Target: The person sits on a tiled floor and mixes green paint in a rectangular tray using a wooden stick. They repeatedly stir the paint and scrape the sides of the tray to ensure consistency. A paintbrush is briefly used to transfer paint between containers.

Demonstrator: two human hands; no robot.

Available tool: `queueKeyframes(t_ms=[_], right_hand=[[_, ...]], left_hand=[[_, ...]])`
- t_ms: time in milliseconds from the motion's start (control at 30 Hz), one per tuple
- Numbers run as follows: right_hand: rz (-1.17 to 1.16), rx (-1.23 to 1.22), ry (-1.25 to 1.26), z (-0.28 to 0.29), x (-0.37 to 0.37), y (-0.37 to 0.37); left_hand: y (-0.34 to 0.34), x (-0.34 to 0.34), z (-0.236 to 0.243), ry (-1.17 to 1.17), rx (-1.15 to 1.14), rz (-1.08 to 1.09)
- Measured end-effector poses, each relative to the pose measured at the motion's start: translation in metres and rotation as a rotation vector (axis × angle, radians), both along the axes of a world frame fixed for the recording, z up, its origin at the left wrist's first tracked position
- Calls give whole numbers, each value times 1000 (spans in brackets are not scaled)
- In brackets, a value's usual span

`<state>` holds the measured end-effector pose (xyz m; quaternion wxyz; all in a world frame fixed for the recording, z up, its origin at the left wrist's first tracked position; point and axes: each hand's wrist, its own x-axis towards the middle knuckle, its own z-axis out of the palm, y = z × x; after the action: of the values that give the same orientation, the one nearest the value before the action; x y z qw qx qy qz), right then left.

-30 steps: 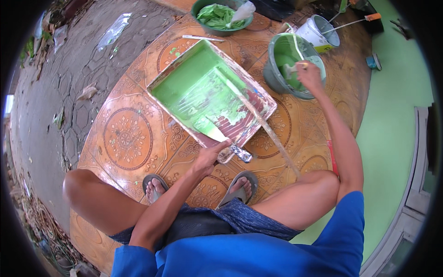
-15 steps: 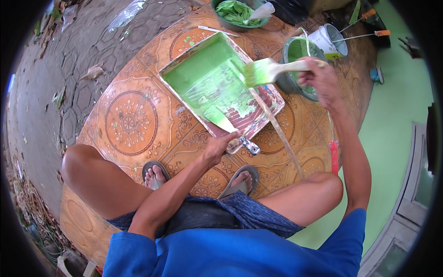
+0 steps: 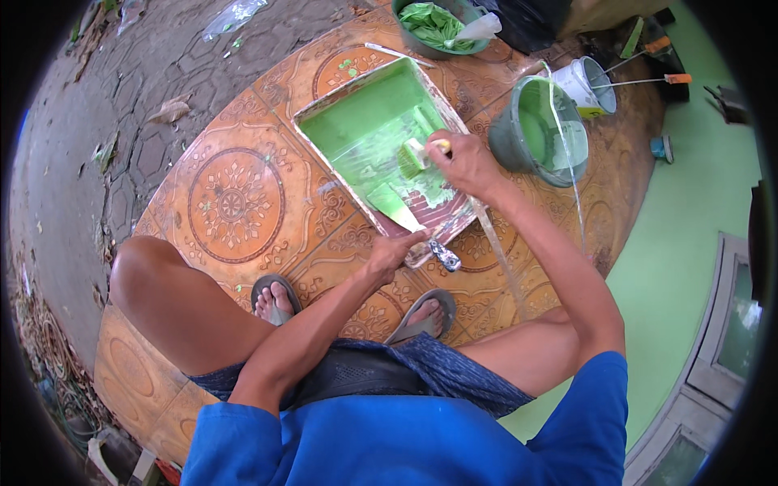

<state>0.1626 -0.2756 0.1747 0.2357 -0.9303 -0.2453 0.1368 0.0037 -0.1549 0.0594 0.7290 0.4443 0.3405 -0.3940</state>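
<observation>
My right hand [image 3: 470, 166] is closed around the handle of a wide paintbrush [image 3: 412, 159], its bristles coated light green. The bristles are down at the paint tray [image 3: 336, 174], which holds green paint at its far end and has a streaked, ridged near part. At the near edge my left hand [image 3: 391, 257] grips the tray's rim, beside a scraper [image 3: 391, 204]. The scraper's green-smeared blade lies inside the tray and its speckled handle sticks out past the rim. A long pale stick [image 3: 496, 243] passes under my right forearm from the tray's right edge.
Right of the tray stands a dark bucket [image 3: 510, 138] with green paint inside. Behind it, a white bucket [image 3: 574, 85] holds orange-handled tools [image 3: 677, 78]. A basin [image 3: 429, 50] with green plastic sits at the back. A green wall [image 3: 685, 194] rises on the right.
My right hand has moved left and down with the paintbrush, from beside the dark bucket into the tray. My left hand stays at the near rim. The whole view has shifted slightly.
</observation>
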Motion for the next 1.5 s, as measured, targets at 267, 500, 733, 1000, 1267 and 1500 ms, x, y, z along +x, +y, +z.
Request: queueKeyframes(t_ms=[267, 500, 733, 1000, 1267, 1500], right_hand=[[157, 35, -207, 19, -4, -2], [285, -83, -98, -3, -32, 0], [-415, 356, 40, 69, 14, -60], [-750, 471, -317, 109, 24, -169], [-545, -173, -249, 6, 58, -197], [-556, -116, -259, -20, 59, -198]], left_hand=[[-10, 1, -12, 31, 3, 24], [-6, -3, -24, -59, 24, -4], [-8, -6, -33, -88, -98, 120], [-7, 3, 16, -26, -91, 96], [-7, 4, 19, 2, -120, 158], [-3, 3, 15, -3, -168, 142]])
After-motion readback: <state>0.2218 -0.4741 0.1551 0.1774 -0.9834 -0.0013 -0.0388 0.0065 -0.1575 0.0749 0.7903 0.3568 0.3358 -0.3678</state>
